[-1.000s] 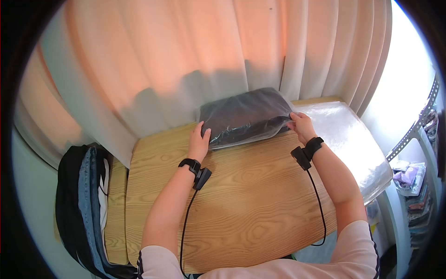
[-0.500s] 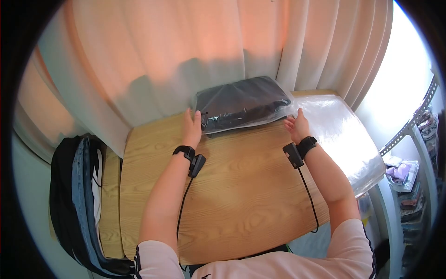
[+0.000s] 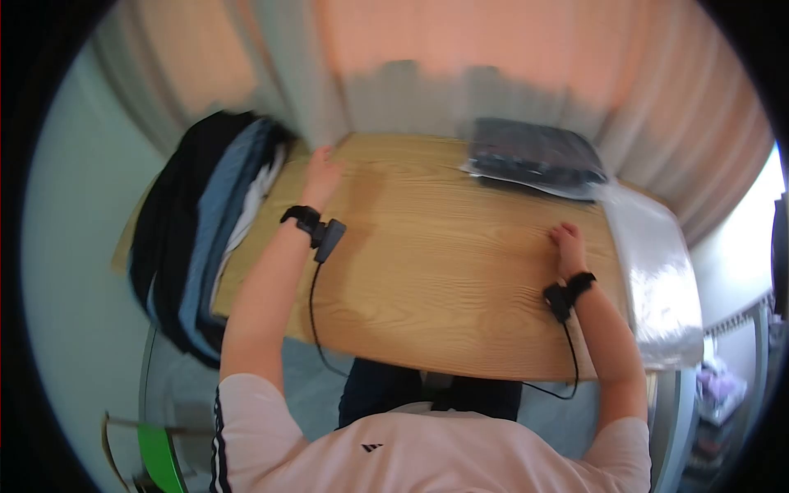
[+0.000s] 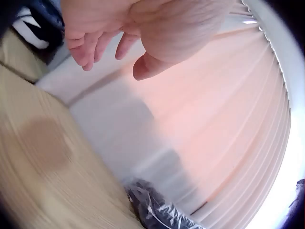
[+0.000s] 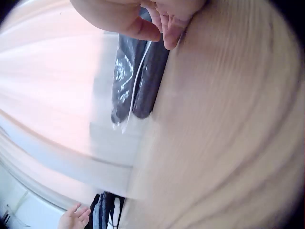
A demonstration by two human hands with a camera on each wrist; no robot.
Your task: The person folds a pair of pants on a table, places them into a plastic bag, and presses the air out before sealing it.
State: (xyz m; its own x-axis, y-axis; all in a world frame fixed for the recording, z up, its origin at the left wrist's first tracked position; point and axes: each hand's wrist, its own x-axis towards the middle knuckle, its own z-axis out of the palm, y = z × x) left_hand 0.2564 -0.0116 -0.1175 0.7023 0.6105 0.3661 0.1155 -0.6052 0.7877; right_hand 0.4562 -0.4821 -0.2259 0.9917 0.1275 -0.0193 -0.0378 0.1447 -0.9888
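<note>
My left hand [image 3: 323, 177] is over the table's left side, close to the pile of clothes [image 3: 209, 214] in black, blue denim and white. In the left wrist view its fingers [image 4: 88, 52] hang loosely bent and hold nothing. My right hand [image 3: 569, 246] hovers above the right part of the table, fingers loosely curled around nothing. Beyond it, at the back by the curtain, lies a dark folded bundle in clear plastic bagging [image 3: 534, 156]. The right wrist view shows this bundle as two dark layers [image 5: 152, 81] with a pale plastic edge between.
A stack of shiny clear plastic bags [image 3: 657, 279] covers the right end of the wooden table [image 3: 427, 246]. Pale curtains [image 3: 509, 49] hang right behind the table. A rack with small bagged items [image 3: 719, 390] stands at the far right, and a green object [image 3: 160, 456] is at lower left.
Both hands have come off the bagged bundle, which stays at the back. My left hand has swung left toward the clothes; my right hand has drawn back. The head view has turned left and down.
</note>
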